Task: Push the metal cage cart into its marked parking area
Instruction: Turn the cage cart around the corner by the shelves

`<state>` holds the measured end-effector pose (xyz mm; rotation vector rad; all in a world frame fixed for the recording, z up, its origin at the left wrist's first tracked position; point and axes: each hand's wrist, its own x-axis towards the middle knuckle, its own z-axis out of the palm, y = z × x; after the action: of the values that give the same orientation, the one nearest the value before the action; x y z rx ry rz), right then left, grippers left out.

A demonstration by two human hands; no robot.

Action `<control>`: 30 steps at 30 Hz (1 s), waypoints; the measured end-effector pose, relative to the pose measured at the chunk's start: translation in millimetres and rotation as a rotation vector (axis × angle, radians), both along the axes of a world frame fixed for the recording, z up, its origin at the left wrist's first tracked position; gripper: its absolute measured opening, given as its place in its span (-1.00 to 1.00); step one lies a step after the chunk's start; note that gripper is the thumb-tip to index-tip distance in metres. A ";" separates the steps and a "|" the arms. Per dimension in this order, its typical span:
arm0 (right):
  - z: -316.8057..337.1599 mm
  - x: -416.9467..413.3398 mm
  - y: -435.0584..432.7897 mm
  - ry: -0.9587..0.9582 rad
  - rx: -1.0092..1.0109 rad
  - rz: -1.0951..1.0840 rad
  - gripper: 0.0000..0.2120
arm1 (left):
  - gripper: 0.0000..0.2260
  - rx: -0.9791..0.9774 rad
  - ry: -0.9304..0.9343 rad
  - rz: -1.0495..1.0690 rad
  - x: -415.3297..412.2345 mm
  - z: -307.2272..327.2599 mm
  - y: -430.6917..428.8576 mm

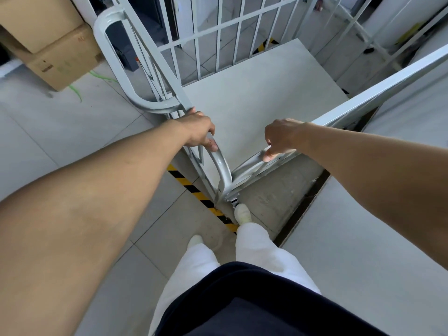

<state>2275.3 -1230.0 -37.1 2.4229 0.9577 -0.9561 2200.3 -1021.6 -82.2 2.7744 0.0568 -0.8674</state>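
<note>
The metal cage cart [254,98] stands in the middle of the scene on a floor [60,132] of pale grey tiles with thin dark joints. Its flat pale platform shows between barred side panels on the left, far and right. Its near corner sits just beside a yellow-and-black striped tape line [194,190], which runs diagonally across the tiles from under the left panel towards the person's feet. A second short piece of the same tape [265,44] shows through the bars of the far panel.

The left hand [197,128] is curled round the rounded top rail of the left panel, thumb on the near side. The right hand [282,138] grips the top rail of the right panel, fingers wrapped over it.

Below the near corner the floor is a rougher, darker grey patch [274,190], bounded on the right by a dark strip and then a smooth pale surface [363,238]. The right shoe [243,213] is planted close to the cart's corner, and the left shoe [195,240] is nearer, on the tiles.

At the far left, stacked cardboard boxes [55,44] stand on the floor, with a green strand [75,92] lying on the tiles beside them. At the far right, behind more white bars, stands a large white cylinder [397,15].
</note>
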 end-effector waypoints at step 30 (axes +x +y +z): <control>3.8 -33.1 0.4 -0.070 0.003 -0.217 -0.54 | -0.47 0.101 0.035 -0.015 -1.2 8.8 -5.2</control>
<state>2242.2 -1229.6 -33.3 2.5833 0.6829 -0.9336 2199.1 -1026.7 -73.5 2.8570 0.0878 -0.9419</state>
